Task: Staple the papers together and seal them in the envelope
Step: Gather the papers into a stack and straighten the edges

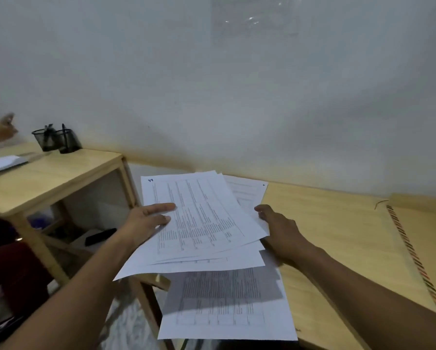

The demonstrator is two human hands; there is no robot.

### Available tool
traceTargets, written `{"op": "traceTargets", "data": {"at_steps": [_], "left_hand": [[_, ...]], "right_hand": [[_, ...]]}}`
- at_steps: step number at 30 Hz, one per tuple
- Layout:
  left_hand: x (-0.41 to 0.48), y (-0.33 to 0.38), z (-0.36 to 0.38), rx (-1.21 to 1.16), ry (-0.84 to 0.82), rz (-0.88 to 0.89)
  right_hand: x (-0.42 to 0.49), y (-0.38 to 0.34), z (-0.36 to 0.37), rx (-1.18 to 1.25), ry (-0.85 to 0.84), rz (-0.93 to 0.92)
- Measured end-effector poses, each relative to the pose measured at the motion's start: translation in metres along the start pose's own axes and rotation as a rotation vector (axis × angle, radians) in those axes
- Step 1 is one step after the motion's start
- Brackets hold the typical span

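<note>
While both hands hold a fanned sheaf of printed papers (pixel 199 218) just above the desk near the centre of the frame, the sheets show how they will behave: thin, light and limp, sagging at the unsupported lower-left corner and slid out of register with each other. The left hand (pixel 146 221) grips the left edge, thumb on top and fingers lying flat across the print; the right hand (pixel 277 228) holds the right edge, its fingers tucked under the sheets so that their exact curl cannot be seen. One more printed sheet (pixel 227 306) lies flat on the wooden desk (pixel 338 236) below, overhanging its near edge, in the shadow of the held stack. The tan envelope (pixel 421 251), with a striped border, lies at the right of the frame, well apart from the papers. No stapler can be made out with certainty. Loose pages like these slip easily, so they likely need squaring by tapping an edge on the desk, then a firm pinch near one corner where the staple should go.
</note>
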State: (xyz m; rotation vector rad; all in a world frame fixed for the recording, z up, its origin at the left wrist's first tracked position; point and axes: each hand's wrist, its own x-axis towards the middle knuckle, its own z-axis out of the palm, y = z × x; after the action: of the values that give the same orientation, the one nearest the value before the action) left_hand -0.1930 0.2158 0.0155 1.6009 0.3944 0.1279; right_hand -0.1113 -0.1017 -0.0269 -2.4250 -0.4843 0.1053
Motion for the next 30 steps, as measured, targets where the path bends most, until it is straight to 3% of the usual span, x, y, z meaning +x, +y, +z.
{"op": "traceTargets", "data": {"at_steps": [3, 10, 15, 23, 25, 30], "left_hand": [[0.000, -0.006, -0.003, 0.001, 0.011, -0.033], [0.010, -0.010, 0.009, -0.020, -0.050, -0.040], [0.012, -0.008, 0.011, -0.029, -0.087, -0.058], [0.006, -0.004, 0.010, -0.049, -0.101, -0.086], [0.005, -0.004, 0.010, -0.036, -0.117, -0.072], [0.007, 0.000, 0.023, -0.136, -0.156, -0.032]], "right_hand": [[0.003, 0.003, 0.005, -0.070, 0.068, -0.050], [0.007, 0.014, 0.006, 0.049, 0.148, -0.078], [0.012, 0.016, 0.006, -0.124, 0.086, -0.101], [0.005, 0.007, 0.007, -0.084, 0.178, -0.119], [0.006, 0.007, 0.007, 0.017, 0.222, -0.098], [0.012, -0.004, -0.025, 0.618, 0.327, 0.035]]}}
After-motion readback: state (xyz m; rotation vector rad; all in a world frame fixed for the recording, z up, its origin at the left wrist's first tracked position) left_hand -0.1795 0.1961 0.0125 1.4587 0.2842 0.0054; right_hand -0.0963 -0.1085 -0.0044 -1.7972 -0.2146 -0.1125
